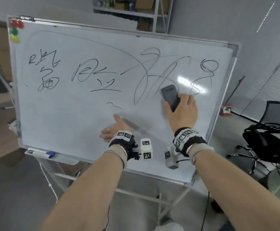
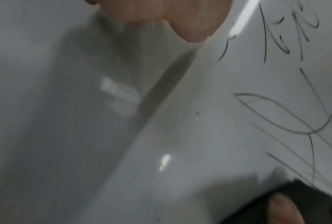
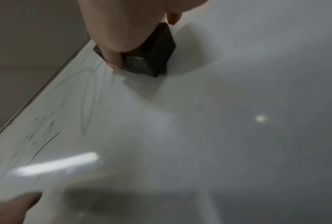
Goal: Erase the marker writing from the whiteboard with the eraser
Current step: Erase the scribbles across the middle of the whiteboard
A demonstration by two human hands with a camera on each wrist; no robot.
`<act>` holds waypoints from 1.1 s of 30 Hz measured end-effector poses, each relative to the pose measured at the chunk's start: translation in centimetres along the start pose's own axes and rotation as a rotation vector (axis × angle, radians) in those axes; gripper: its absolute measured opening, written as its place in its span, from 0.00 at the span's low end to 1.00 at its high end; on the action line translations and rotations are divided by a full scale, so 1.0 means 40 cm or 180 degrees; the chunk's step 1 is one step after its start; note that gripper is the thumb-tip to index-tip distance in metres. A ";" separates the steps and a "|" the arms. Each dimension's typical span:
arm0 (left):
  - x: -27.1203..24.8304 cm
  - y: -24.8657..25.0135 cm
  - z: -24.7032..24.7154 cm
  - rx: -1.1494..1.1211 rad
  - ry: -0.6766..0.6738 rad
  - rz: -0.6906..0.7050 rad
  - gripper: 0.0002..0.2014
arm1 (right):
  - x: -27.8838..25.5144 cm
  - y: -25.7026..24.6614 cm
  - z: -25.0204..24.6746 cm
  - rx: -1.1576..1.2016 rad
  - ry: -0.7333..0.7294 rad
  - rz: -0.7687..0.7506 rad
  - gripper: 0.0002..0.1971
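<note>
Head view: whiteboard [image 1: 69, 117] on a stand, tilted, with black marker writing [image 1: 92, 75] across its upper half and its lower half mostly wiped. Right hand [image 1: 181, 110] grasps a dark grey eraser [image 1: 170, 97] — thumb on one long side, fingers wrapped over the other — and holds it against the board at the foot of the scribbles right of centre. Left hand [image 1: 112, 129] lies with fingers straight and released on the bare lower board, holding nothing. A blue-capped marker [image 1: 41, 153] lies in the tray at the lower left edge.

Left wrist view: blurred; glossy board surface with loops of writing at the right, and a fingertip at the top edge.

Right wrist view: eraser's end face sits flat on the board, thumb pinching its side; faint smeared strokes run toward the board's edge.

Likely risks: the freestanding board may rock or shift under a hard stroke if the bracing hand lifts — and a tilted eraser would smear ink instead of clearing it.
</note>
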State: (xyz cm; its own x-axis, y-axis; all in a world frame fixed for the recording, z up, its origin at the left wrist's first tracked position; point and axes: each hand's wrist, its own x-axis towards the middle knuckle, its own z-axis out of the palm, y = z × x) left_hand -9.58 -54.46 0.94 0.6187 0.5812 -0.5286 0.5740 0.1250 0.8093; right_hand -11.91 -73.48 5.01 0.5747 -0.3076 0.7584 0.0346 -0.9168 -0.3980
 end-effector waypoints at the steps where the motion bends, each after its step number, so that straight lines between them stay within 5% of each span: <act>1: -0.009 0.000 0.018 -0.0099 0.0020 -0.0003 0.51 | 0.016 0.029 -0.021 -0.0028 0.0166 0.0157 0.28; 6: -0.042 -0.006 0.074 -0.0252 0.0253 0.0153 0.50 | 0.060 0.121 -0.088 -0.0147 0.0569 0.0806 0.29; 9: -0.017 -0.009 0.054 -0.0262 0.0261 0.0110 0.46 | 0.051 0.095 -0.062 0.0039 0.0493 0.0610 0.28; 16: 0.105 -0.024 -0.070 -0.0011 0.0297 -0.0009 0.36 | -0.117 -0.089 0.115 0.0316 -0.1426 -0.1193 0.27; 19: 0.127 -0.040 -0.092 0.0209 0.0181 0.0010 0.31 | -0.178 -0.107 0.151 0.0257 -0.1765 -0.1487 0.27; 26: 0.070 -0.047 -0.018 -0.0341 0.0329 -0.0125 0.39 | -0.193 -0.041 0.098 0.0026 -0.1683 -0.1787 0.28; 33: -0.035 -0.089 0.104 -0.0382 0.0456 0.0147 0.42 | -0.174 0.160 -0.049 -0.0558 -0.1099 -0.1017 0.26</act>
State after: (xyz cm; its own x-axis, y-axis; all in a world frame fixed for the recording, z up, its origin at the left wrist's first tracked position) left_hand -10.27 -59.06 -2.27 0.5554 0.6959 -0.4553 0.4734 0.1855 0.8611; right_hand -17.30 -77.72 -1.79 0.7958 0.0708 0.6014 0.1321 -0.9895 -0.0583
